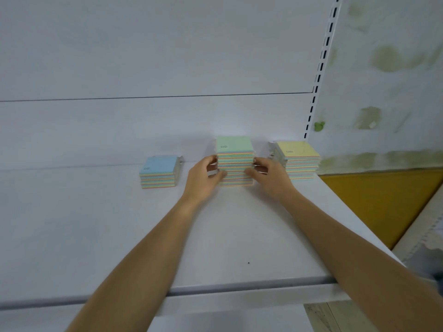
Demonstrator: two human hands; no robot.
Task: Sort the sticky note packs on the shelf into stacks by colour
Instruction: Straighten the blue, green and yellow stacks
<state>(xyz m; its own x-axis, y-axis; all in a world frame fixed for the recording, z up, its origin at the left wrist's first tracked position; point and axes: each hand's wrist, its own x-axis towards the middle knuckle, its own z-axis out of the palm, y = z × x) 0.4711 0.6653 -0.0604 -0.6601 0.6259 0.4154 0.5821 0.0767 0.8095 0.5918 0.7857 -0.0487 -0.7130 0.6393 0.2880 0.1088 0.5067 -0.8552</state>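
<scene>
both hands squaring up the green-topped stack of sticky note packs at the back of the white shelf

the left hand and right hand clasp opposite sides of it, fingers curled round the packs, between the shorter blue-topped stack and the yellow-topped stack. to do this well, i'd press evenly from both sides, low as well as high, so the edges line up without tipping the tall pile, and keep it apart from its neighbours.
</scene>
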